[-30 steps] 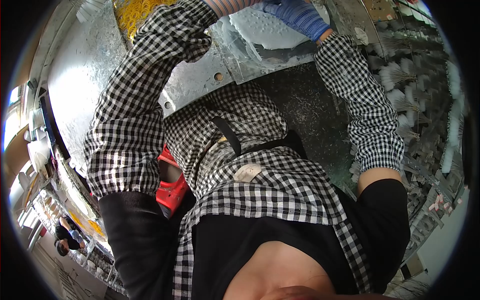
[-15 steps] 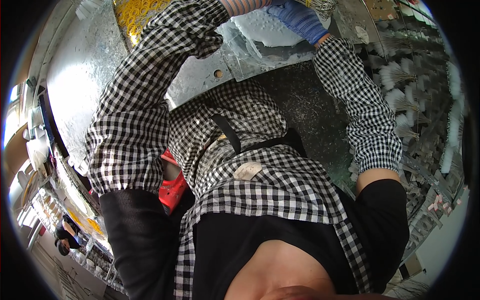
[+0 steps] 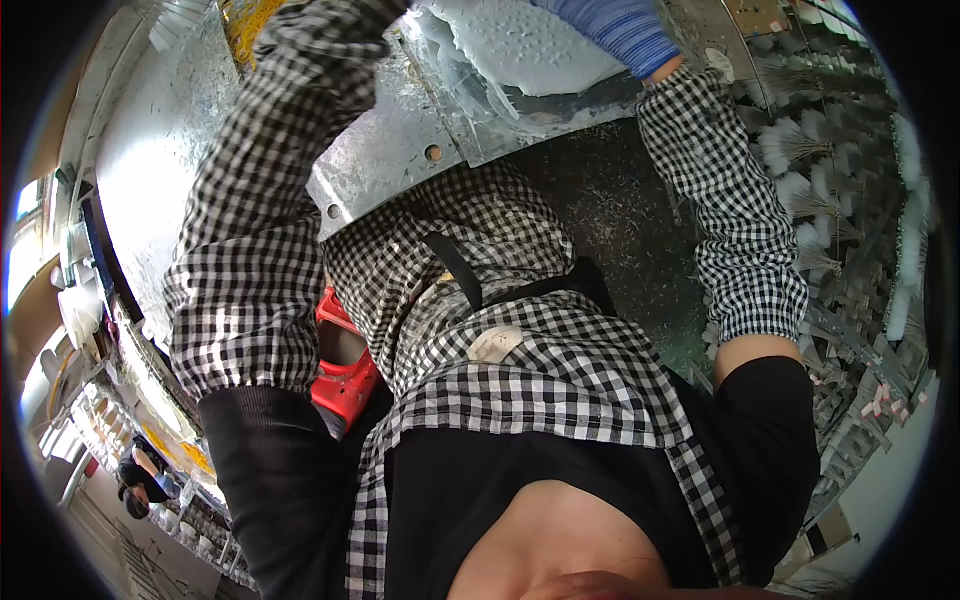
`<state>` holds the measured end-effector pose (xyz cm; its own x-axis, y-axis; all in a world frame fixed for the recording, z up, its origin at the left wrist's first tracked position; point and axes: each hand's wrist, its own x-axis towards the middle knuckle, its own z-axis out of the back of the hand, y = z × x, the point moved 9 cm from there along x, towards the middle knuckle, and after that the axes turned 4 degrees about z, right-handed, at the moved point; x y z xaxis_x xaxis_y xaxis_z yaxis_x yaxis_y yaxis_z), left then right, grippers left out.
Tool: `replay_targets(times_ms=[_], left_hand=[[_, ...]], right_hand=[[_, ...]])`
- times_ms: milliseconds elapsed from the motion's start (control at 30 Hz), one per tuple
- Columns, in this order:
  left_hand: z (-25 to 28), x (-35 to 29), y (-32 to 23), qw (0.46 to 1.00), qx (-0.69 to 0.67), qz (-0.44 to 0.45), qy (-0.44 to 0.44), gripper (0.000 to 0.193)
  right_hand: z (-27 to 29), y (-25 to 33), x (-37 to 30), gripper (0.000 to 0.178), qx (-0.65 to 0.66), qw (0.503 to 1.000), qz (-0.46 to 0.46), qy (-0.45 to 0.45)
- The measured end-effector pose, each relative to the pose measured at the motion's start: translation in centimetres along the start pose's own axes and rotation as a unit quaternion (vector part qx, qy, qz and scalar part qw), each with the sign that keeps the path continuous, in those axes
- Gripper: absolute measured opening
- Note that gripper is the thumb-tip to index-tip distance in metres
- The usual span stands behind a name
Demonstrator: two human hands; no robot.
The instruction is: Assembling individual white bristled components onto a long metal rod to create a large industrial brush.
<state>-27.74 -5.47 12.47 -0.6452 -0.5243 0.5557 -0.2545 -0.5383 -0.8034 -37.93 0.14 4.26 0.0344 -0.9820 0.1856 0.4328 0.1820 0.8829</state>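
My right hand (image 3: pixel 615 32), in a blue knitted glove, reaches over the top edge of the picture. Only its back and wrist show, and the fingers are cut off. Close beside it lies a pale, bumpy slab (image 3: pixel 530 45) with clear, crumpled film (image 3: pixel 440 50) along its left side, on the metal worktop (image 3: pixel 375 150). My left hand is out of the picture, beyond the upper edge; just its black-and-white checked sleeve (image 3: pixel 250 200) is visible. What either hand holds cannot be seen.
Yellow rings (image 3: pixel 250 30) are heaped at the upper left. On the right hang or lie many fan-shaped bristle bundles (image 3: pixel 800 150). A red plastic stool (image 3: pixel 345 370) stands beside my checked apron (image 3: pixel 540 370). Another person (image 3: pixel 143 475) is far off at lower left.
My left hand, in an orange-and-grey striped glove, has gone out past the top edge as that arm moved left. My right hand has shifted slightly up; the thin wires by it are out of sight.
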Motion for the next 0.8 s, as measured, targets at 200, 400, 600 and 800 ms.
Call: replay_targets(times_ms=[200,400,600,800], left_hand=[[5.3,0.1,3.6,0.978,0.002,0.192,-0.078,0.037],[5.7,-1.0,3.8,0.972,-0.081,0.191,-0.110,0.027],[2.3,-0.4,6.0,0.958,-0.103,0.248,-0.097,0.030],[5.9,-1.2,4.8,0.960,-0.074,0.229,-0.141,0.030]], right_hand=[[-0.4,11.0,-0.9,0.030,-0.320,0.919,0.227,-0.027],[-1.9,8.1,0.2,0.033,-0.326,0.940,0.097,0.003],[0.1,5.3,0.2,0.044,-0.359,0.933,-0.012,0.013],[-2.2,4.6,2.7,0.044,-0.188,0.982,-0.021,0.002]])
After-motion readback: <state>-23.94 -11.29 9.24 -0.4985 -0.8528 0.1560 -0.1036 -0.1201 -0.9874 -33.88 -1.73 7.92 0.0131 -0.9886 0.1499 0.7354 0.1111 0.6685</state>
